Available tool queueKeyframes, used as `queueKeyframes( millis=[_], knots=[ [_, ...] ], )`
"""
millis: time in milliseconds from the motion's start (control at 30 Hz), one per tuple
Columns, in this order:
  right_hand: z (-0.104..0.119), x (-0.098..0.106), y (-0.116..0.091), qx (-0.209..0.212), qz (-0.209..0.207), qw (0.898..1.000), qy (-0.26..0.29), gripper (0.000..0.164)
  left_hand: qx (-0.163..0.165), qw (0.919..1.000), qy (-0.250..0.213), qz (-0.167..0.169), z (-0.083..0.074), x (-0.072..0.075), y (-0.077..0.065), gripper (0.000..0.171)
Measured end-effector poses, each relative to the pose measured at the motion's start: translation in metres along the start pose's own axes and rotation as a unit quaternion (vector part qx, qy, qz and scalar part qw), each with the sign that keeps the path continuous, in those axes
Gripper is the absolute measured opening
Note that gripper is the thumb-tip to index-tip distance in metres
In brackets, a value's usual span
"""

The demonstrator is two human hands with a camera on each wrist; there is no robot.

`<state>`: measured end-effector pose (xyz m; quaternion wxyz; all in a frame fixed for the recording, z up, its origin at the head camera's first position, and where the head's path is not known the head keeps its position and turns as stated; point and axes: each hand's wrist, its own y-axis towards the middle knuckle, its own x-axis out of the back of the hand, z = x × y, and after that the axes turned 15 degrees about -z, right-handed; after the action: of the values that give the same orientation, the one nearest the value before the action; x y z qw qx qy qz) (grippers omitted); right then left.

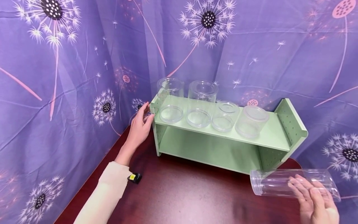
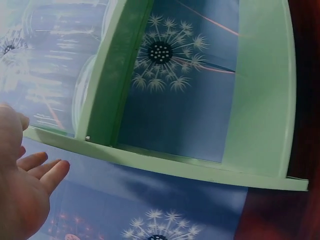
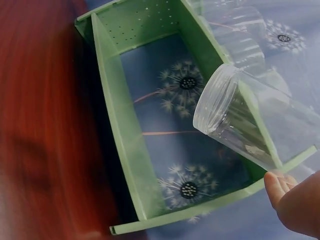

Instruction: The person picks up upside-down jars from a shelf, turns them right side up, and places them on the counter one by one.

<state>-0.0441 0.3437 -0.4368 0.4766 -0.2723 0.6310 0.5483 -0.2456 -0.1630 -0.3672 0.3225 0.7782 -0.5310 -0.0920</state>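
My right hand (image 1: 318, 199) grips a tall clear plastic jar (image 1: 275, 183) near one end. The jar lies almost level in the air, in front of the shelf's right end, its lidded end pointing left. In the right wrist view that lid (image 3: 217, 100) shows in front of the shelf's opening. My left hand (image 1: 139, 126) is at the left side panel of the green two-tier shelf (image 1: 209, 151), thumb and fingertips by its edge; whether they touch is unclear. In the left wrist view the fingers (image 2: 54, 176) extend loosely with nothing in them.
On the top tier stand two tall clear jars (image 1: 202, 104) (image 1: 171, 99) at the left, then a short clear jar (image 1: 224, 116) and a frosted-looking short jar (image 1: 252, 122). The shelf stands on a dark red table (image 1: 179, 199). Purple dandelion-print cloth (image 1: 251, 46) hangs behind and at the left.
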Motion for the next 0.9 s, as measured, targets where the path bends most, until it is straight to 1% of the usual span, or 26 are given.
queueKeyframes(
  millis=[100,300,433,533,633,800,833,900],
  knots=[
    [-0.007,0.002,-0.002,-0.006,0.017,1.000,-0.017,0.041,0.006,0.9998,-0.012,-0.014,0.004,0.001,-0.010,0.054],
    [-0.018,0.012,-0.006,-0.016,0.019,0.998,-0.049,0.045,0.017,0.9995,-0.012,-0.022,0.018,0.004,-0.033,0.052],
    [-0.024,0.018,-0.011,-0.015,-0.001,0.998,-0.067,0.043,0.028,0.9991,-0.021,-0.023,0.026,0.002,-0.048,0.051],
    [-0.029,0.023,-0.015,-0.018,-0.016,0.996,-0.082,0.042,0.034,0.9987,-0.032,-0.019,0.030,-0.002,-0.060,0.050],
    [-0.035,0.026,-0.018,-0.027,-0.018,0.995,-0.092,0.041,0.024,0.9990,-0.033,-0.016,0.031,-0.007,-0.073,0.050],
    [-0.048,0.028,-0.022,-0.027,-0.022,0.992,-0.121,0.039,-0.016,0.9987,-0.009,-0.047,0.031,-0.015,-0.094,0.050],
    [-0.050,0.029,-0.023,-0.027,-0.025,0.991,-0.125,0.039,-0.020,0.9985,-0.004,-0.051,0.032,-0.017,-0.097,0.049],
    [-0.054,0.030,-0.025,-0.030,-0.026,0.990,-0.134,0.040,-0.012,0.9988,-0.005,-0.048,0.033,-0.019,-0.106,0.050]
  ],
)
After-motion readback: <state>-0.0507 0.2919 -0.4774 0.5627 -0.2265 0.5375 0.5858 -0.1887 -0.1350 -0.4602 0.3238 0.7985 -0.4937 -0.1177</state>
